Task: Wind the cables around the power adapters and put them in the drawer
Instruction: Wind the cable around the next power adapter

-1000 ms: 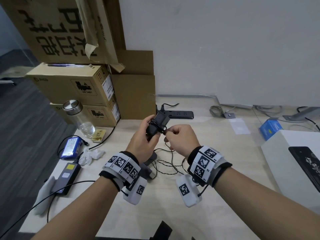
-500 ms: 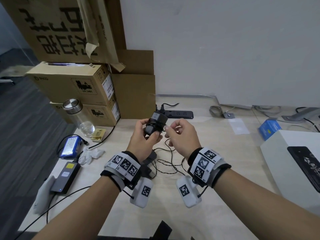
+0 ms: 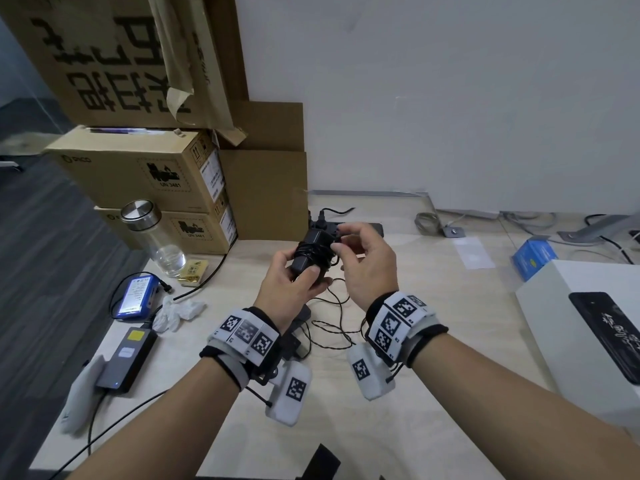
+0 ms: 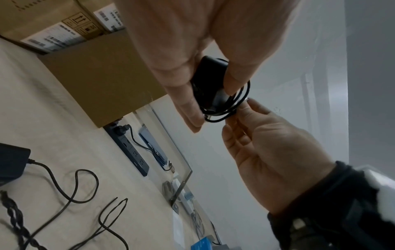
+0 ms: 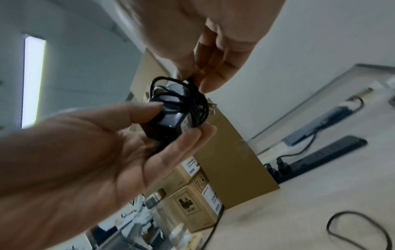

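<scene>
A small black power adapter (image 3: 311, 252) with its thin black cable (image 4: 232, 108) coiled round it is held above the desk. My left hand (image 3: 298, 277) grips the adapter's body between thumb and fingers. My right hand (image 3: 341, 241) pinches the end of the cable against the far end of the adapter; its other fingers are spread. In the right wrist view the adapter (image 5: 169, 118) shows its two plug prongs pointing right. A second black adapter (image 3: 298, 322) lies on the desk under my wrists, with loose cables (image 3: 334, 329) beside it. No drawer is in view.
Stacked cardboard boxes (image 3: 145, 174) stand at the back left, with a glass bottle (image 3: 152, 237) in front. A blue battery pack (image 3: 135, 296) and a grey power brick (image 3: 126, 358) lie left. A power strip (image 3: 375, 228) lies behind my hands. A white box (image 3: 554, 323) sits right.
The left hand has tilted the adapter flatter. The right hand has moved from the adapter's side up to its far end, its fingers now more spread.
</scene>
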